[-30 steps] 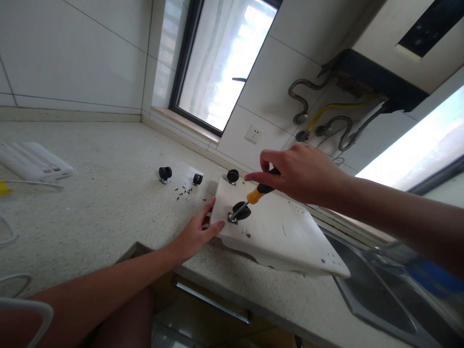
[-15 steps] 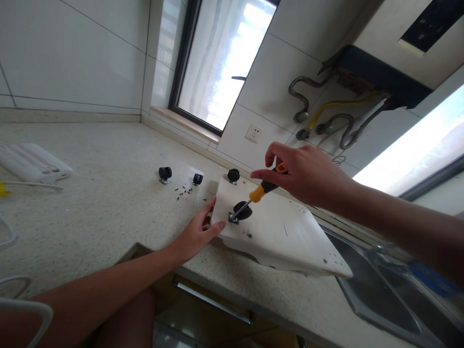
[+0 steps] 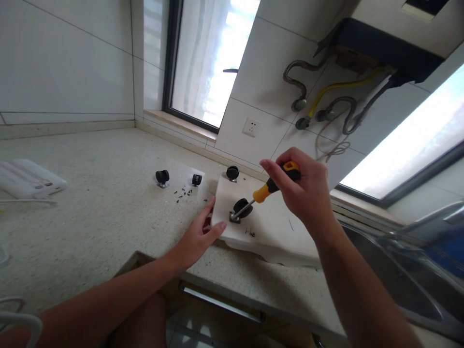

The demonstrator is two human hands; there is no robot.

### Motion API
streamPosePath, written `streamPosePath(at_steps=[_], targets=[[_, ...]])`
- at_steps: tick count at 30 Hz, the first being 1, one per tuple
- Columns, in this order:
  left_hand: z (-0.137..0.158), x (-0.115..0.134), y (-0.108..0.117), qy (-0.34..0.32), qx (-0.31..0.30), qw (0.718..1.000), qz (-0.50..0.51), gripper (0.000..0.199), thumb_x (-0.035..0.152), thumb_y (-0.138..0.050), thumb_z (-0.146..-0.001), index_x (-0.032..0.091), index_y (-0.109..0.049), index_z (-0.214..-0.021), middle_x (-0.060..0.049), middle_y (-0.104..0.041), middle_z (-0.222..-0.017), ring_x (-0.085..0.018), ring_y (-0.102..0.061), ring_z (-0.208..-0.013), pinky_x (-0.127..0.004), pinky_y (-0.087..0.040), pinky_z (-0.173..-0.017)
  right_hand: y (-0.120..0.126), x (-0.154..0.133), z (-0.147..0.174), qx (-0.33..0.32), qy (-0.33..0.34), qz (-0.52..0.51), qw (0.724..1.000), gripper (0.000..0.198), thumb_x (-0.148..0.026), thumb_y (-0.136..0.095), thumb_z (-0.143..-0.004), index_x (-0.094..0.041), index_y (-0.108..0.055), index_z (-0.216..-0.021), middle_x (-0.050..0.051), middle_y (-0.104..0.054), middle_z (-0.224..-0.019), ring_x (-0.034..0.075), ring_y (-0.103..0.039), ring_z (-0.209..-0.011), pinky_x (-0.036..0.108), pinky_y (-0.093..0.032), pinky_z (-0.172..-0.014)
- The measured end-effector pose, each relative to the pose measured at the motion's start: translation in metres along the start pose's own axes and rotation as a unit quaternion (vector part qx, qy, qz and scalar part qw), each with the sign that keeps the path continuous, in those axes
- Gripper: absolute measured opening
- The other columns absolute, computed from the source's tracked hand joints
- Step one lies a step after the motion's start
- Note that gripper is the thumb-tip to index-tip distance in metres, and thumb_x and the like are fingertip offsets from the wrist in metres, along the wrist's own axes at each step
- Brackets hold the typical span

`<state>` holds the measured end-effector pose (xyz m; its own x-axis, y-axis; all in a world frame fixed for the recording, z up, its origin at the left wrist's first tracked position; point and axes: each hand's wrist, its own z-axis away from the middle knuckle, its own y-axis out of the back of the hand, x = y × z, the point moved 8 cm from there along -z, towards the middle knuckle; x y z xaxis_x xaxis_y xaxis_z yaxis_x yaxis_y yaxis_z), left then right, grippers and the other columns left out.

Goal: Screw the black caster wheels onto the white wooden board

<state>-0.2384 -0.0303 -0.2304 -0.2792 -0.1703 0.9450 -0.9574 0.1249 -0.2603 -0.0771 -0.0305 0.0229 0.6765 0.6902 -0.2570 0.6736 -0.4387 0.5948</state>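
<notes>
1. At the far left of the counter (image 3: pixel 90 203), a white power strip (image 3: pixel 31 176) is lying flat, well apart from your hands.
2. Further right, a loose black caster (image 3: pixel 162 177) is standing on the counter, with a second loose caster (image 3: pixel 196 180) just beyond it and a scatter of small dark screws (image 3: pixel 183 194) lying between and in front of them.
3. Your left hand (image 3: pixel 197 237) is resting open on the near left corner of the white board (image 3: pixel 275 232), fingers spread flat against its edge and thumb pointing up along the side; it is pressing rather than gripping anything.
4. The white board is lying flat across the counter edge, just left of the steel sink (image 3: pixel 406 285).
5. A mounted caster (image 3: pixel 242 209) is sitting near the board's left corner, and another caster (image 3: pixel 232 172) is standing at the board's far corner.
6. Your right hand (image 3: pixel 306 193) is closing firmly around the orange and black handle of the screwdriver (image 3: pixel 266 189), fingers wrapped over its top end.
7. The screwdriver is slanting down to the left, its metal tip touching the base plate of the mounted caster.
</notes>
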Motion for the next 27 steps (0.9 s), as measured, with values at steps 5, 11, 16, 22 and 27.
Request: streamPosePath(at_steps=[5,11,16,22,27], targets=[[0.002,0.003,-0.001,0.008,0.001,1.0,-0.003,0.097,0.052,-0.073,-0.099,0.018,-0.022,-0.175,-0.018,-0.046,-0.172,-0.037,-0.054,-0.151,-0.049,-0.056,-0.116,-0.02,0.018,0.0,-0.01,-0.016,-0.2,0.98,0.029,-0.052,-0.058,-0.106,-0.024,-0.061,-0.099,0.001,-0.072,-0.095,0.014,-0.063,-0.076,0.03,-0.053,-0.07],[0.004,0.004,-0.002,0.011,-0.002,1.0,-0.007,0.092,0.049,-0.071,-0.101,0.021,-0.023,-0.175,-0.016,-0.051,-0.169,-0.035,-0.059,-0.148,-0.047,-0.059,-0.113,-0.033,-0.007,0.007,-0.059,0.041,-0.345,0.936,0.026,-0.035,-0.059,-0.108,-0.026,-0.068,-0.131,0.003,-0.073,-0.112,0.015,-0.073,-0.088,0.031,-0.062,-0.074],[0.005,0.007,0.0,0.01,0.008,0.999,-0.032,0.09,0.049,-0.071,-0.101,0.02,-0.026,-0.174,-0.017,-0.048,-0.171,-0.039,-0.05,-0.154,-0.045,-0.063,-0.108,-0.021,-0.022,0.016,0.013,0.057,-0.26,0.964,0.018,-0.027,-0.067,-0.104,-0.03,-0.075,-0.12,0.002,-0.075,-0.109,0.016,-0.071,-0.085,0.034,-0.064,-0.076],[0.007,0.011,0.002,0.003,0.017,0.998,-0.067,0.085,0.049,-0.071,-0.101,0.023,-0.032,-0.173,-0.013,-0.044,-0.174,-0.042,-0.024,-0.167,-0.046,-0.065,-0.106,-0.021,-0.022,0.02,-0.12,0.021,-0.344,0.931,0.044,-0.022,-0.064,-0.104,-0.033,-0.06,-0.146,0.003,-0.066,-0.149,0.025,-0.069,-0.129,0.044,-0.067,-0.101],[0.007,0.013,0.001,-0.002,0.01,0.997,-0.072,0.081,0.049,-0.071,-0.101,0.025,-0.037,-0.171,-0.013,-0.053,-0.168,-0.042,-0.046,-0.157,-0.05,-0.064,-0.107,-0.002,-0.016,0.022,0.016,0.025,-0.157,0.987,0.03,-0.042,-0.086,-0.089,-0.036,-0.074,-0.116,0.004,-0.071,-0.132,0.028,-0.076,-0.1,0.046,-0.069,-0.079]])
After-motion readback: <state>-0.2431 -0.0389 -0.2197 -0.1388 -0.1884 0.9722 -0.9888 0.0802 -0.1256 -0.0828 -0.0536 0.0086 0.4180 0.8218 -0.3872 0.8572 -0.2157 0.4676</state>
